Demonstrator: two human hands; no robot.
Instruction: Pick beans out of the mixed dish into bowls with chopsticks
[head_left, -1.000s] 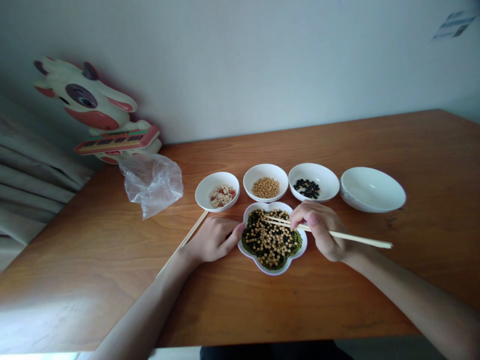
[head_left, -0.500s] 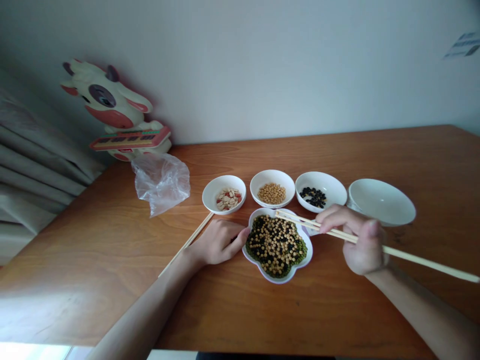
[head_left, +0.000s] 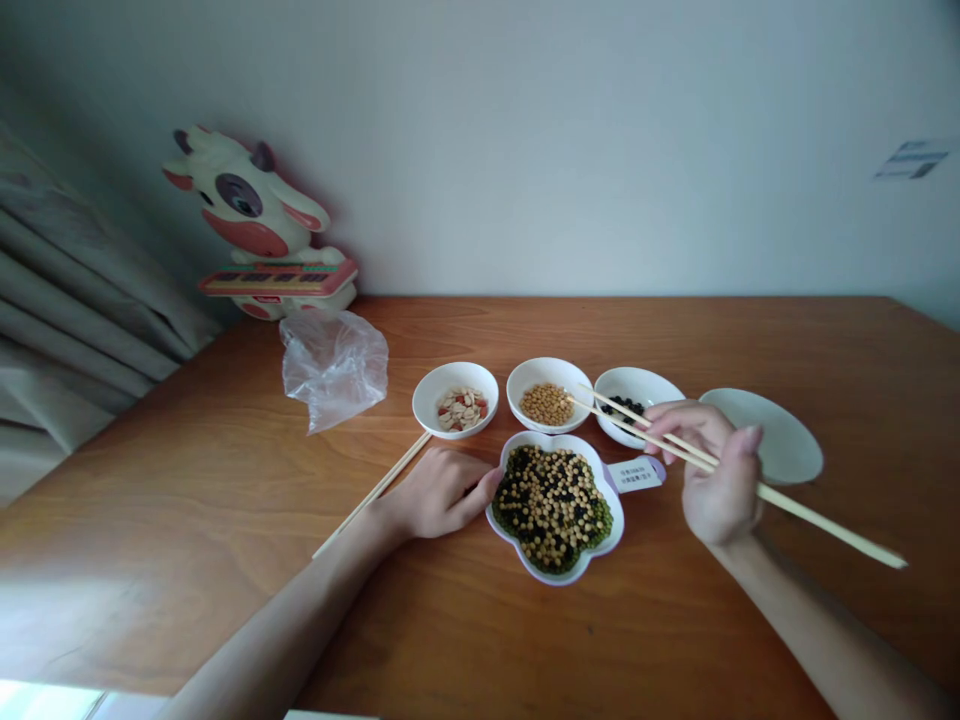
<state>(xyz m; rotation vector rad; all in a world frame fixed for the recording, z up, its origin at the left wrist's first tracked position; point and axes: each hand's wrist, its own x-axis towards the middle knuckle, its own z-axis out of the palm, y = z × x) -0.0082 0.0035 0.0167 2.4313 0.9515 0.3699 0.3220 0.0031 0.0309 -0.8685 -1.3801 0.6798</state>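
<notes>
A flower-shaped dish (head_left: 555, 508) of green, black and yellow beans lies in front of me, its labelled handle pointing right. My left hand (head_left: 448, 490) rests on the table, thumb pressed against the dish's left rim. Chopsticks (head_left: 806, 512) are gripped in my right hand (head_left: 716, 470); their parted tips hover at the right edge of the bowl of yellow beans (head_left: 547, 404), with no bean visible between them. Behind my right fingertips is the bowl of black beans (head_left: 652, 385). A bowl of pale flat seeds (head_left: 456, 400) stands to the left.
Another pair of chopsticks (head_left: 373, 494) lies left of my left hand, partly under the wrist. A white bowl (head_left: 772, 437) stands at the right. Farther left are a crumpled plastic bag (head_left: 334, 370) and a cow-shaped toy keyboard (head_left: 281, 280) against the wall.
The chopsticks in my right hand have lifted from above the dish to the yellow bean bowl, and their tips have spread. The dish's handle label is now uncovered. The camera view has shifted slightly.
</notes>
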